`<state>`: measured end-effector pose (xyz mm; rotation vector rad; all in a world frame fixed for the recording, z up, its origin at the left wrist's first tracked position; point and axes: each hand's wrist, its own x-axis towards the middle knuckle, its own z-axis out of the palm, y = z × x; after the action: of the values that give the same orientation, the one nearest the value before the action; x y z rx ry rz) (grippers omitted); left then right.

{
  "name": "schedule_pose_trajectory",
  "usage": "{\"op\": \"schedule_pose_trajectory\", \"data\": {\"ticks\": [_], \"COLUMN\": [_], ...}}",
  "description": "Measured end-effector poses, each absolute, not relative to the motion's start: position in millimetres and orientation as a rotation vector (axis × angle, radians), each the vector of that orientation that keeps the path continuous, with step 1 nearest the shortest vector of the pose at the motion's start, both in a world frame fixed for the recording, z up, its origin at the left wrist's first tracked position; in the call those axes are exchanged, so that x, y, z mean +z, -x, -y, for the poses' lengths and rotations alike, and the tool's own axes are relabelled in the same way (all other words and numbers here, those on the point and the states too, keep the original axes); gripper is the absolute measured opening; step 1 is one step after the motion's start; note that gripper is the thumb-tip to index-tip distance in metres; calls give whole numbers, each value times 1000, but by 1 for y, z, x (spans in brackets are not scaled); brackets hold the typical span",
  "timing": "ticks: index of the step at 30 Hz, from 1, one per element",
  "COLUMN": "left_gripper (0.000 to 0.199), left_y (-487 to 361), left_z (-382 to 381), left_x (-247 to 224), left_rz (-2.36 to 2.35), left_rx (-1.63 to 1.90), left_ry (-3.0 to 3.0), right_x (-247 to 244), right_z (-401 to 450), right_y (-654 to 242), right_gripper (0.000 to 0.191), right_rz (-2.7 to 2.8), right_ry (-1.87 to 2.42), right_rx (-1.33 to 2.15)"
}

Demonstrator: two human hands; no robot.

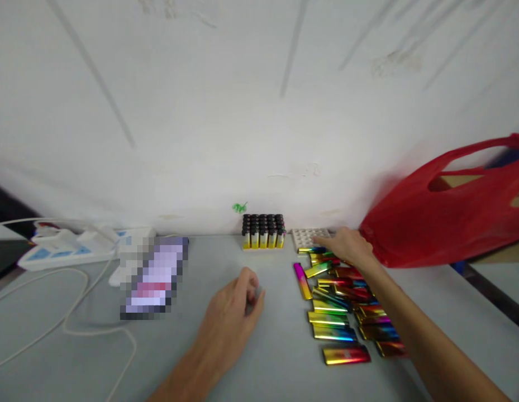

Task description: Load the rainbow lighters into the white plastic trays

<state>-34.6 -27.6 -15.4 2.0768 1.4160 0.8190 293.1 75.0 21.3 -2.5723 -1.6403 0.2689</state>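
Note:
My left hand (234,312) rests on the grey table with its fingers curled in; nothing shows in it. My right hand (347,245) reaches to the far end of a heap of shiny rainbow-coloured lighters (343,304), fingertips at a lighter (312,249) lying next to a white empty tray (307,237); whether it grips that lighter is unclear. A tray of upright yellow lighters with black tops (263,231) stands against the wall, left of the white tray. One pink lighter (301,280) lies apart at the heap's left side.
A red plastic bag (447,212) bulges at the right, just behind my right hand. At the left lie a white power strip (62,248) with a looping cable (75,324) and a blurred flat object (154,276). The white wall closes the table's far edge.

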Motion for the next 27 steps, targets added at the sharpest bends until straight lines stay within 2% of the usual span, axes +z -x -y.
{"op": "schedule_pose_trajectory", "data": {"ticks": [5,12,18,21,24,27], "left_gripper": [15,16,18,18,17,17], "left_y": [34,35,35,35,35,35], "left_z": [33,33,33,33,35,35], "left_x": [-16,-13,-14,-15,-15,-15], "left_rz": [-1419,-1428,-1427,-1420,-1415,-1418], "left_rx": [740,674,645,628,622,629], "left_ry": [-2186,-2269,-2314,-2330,-2336,-2337], "right_x": [24,33,37,35,31,28], "right_z": [-74,-66,-59,-54,-54,-57], "right_y": [-290,-292,-293,-295,-302,-316], "right_gripper": [76,39,46,38,34,43], "right_rz": [1588,1631,1658,1753,1855,1937], "right_ry": [2637,2619,2633,2568,2534,2499], "right_rx": [293,314,115,27,49,106]}}
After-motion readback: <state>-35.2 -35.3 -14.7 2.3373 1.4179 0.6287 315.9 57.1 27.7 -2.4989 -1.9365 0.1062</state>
